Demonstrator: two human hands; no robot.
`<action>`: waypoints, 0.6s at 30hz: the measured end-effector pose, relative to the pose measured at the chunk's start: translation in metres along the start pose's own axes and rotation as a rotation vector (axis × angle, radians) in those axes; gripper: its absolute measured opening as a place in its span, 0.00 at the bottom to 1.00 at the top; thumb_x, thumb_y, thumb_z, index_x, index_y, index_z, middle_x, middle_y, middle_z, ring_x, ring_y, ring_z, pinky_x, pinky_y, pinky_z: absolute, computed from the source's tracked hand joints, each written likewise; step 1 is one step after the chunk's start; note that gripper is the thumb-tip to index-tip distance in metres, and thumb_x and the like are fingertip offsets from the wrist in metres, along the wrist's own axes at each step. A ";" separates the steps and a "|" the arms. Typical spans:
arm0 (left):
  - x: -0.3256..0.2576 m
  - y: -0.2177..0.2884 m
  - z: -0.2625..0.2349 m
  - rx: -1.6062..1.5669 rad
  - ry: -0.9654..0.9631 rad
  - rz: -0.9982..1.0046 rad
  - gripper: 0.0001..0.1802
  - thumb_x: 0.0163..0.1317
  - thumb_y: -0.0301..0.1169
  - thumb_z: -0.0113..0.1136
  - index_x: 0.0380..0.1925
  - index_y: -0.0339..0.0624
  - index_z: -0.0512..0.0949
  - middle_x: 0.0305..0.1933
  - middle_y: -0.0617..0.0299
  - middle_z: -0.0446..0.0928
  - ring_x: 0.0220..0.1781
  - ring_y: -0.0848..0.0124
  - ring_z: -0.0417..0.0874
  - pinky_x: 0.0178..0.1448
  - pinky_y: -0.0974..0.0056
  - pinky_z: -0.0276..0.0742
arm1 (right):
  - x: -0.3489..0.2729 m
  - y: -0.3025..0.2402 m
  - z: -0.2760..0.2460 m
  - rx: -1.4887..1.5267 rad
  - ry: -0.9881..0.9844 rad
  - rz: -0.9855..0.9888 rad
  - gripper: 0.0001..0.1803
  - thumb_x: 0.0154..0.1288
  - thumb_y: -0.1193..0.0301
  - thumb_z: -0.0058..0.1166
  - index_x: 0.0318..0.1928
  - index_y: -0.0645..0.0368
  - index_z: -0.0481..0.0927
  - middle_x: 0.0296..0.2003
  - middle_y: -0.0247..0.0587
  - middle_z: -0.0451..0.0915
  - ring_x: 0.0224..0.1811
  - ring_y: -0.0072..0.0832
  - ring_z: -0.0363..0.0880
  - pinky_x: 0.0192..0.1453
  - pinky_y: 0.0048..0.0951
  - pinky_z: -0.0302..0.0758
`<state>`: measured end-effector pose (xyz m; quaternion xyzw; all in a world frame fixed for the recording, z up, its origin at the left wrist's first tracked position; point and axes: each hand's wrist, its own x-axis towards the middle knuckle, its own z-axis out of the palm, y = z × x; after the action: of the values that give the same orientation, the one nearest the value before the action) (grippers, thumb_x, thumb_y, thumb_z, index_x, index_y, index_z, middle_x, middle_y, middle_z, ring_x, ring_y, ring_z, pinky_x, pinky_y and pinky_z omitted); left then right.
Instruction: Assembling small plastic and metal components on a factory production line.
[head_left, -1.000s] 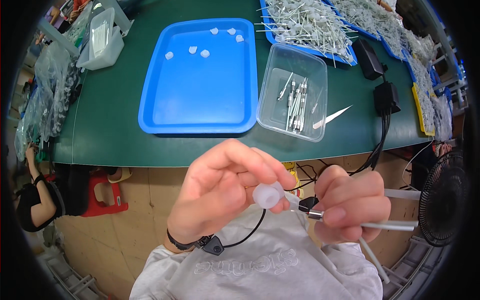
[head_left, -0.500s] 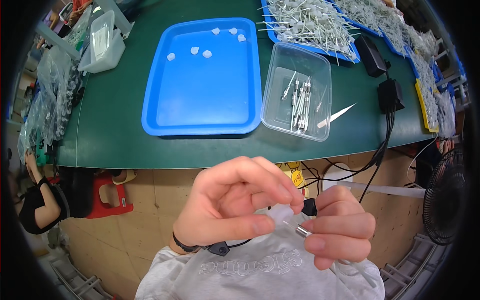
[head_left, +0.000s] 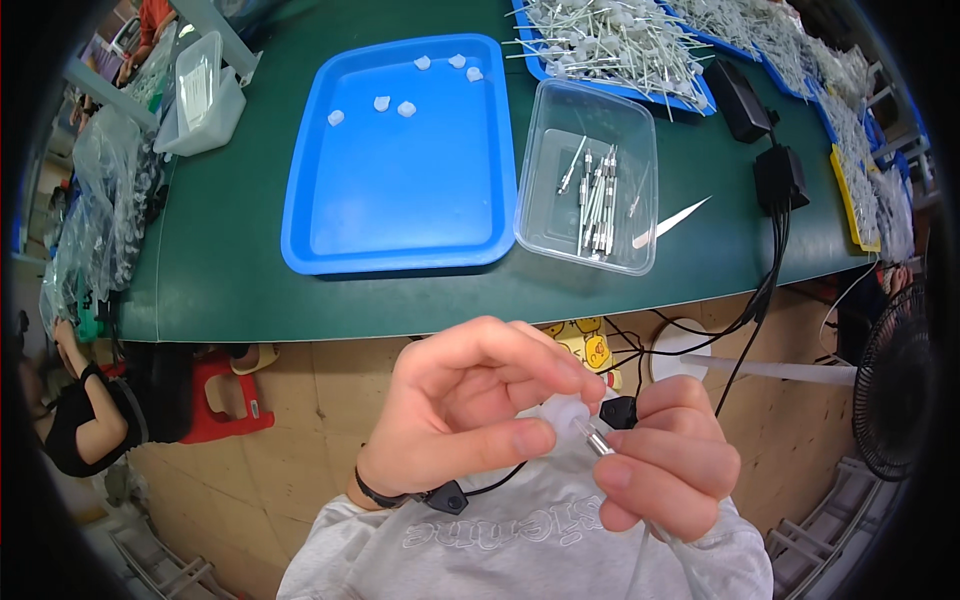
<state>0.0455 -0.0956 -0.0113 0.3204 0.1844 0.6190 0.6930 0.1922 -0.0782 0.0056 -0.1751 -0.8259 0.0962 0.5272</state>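
Observation:
Thumb and fingers of my left hand pinch a small translucent white plastic piece. In my right hand is a thin tool with a silver metal collar, gripped between thumb and fingers. Its fine tip points at the white piece and appears to meet it; exact contact is hard to tell. Pale thin tubes hang below my right hand. Beyond my hands on the green table, a blue tray carries several similar white pieces. Beside it, a clear plastic box holds several metal-ended rods.
White tweezers lie right of the box. At the back right is a blue tray heaped with white-stemmed parts. Black adapters trail cables over the table edge. A fan stands right; another person's arm shows left.
My right hand has shifted slightly left, and the metal-collared tool now tilts more steeply toward the white piece. The tubes hang lower and more to the left. The view has shifted slightly.

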 end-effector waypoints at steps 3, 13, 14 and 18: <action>-0.002 0.001 0.001 -0.006 0.014 -0.016 0.12 0.48 0.23 0.57 0.35 0.34 0.69 0.36 0.49 0.72 0.32 0.64 0.76 0.43 0.57 0.75 | 0.000 0.000 -0.001 0.050 0.020 0.046 0.15 0.62 0.60 0.46 0.36 0.61 0.69 0.26 0.40 0.69 0.14 0.22 0.62 0.19 0.22 0.60; -0.003 0.000 0.003 -0.013 -0.010 -0.055 0.12 0.50 0.22 0.57 0.35 0.33 0.70 0.37 0.48 0.72 0.36 0.61 0.76 0.45 0.54 0.75 | -0.004 0.001 -0.004 0.129 0.025 0.057 0.16 0.61 0.60 0.47 0.35 0.62 0.69 0.26 0.40 0.70 0.14 0.22 0.63 0.19 0.23 0.61; -0.002 0.000 0.003 -0.014 -0.018 -0.047 0.12 0.50 0.22 0.56 0.35 0.33 0.70 0.37 0.48 0.72 0.36 0.61 0.76 0.45 0.54 0.75 | -0.004 0.000 -0.005 0.123 0.016 0.065 0.16 0.61 0.60 0.47 0.35 0.62 0.69 0.26 0.40 0.70 0.14 0.22 0.64 0.19 0.23 0.61; -0.003 -0.003 0.001 -0.009 -0.040 -0.018 0.12 0.49 0.21 0.57 0.35 0.33 0.69 0.37 0.48 0.72 0.37 0.61 0.76 0.46 0.54 0.75 | -0.005 -0.003 -0.007 0.094 0.002 0.076 0.15 0.61 0.60 0.47 0.36 0.62 0.69 0.26 0.40 0.70 0.15 0.22 0.64 0.19 0.23 0.61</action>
<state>0.0483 -0.0988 -0.0128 0.3280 0.1706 0.6068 0.7036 0.1999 -0.0834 0.0053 -0.1816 -0.8126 0.1549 0.5317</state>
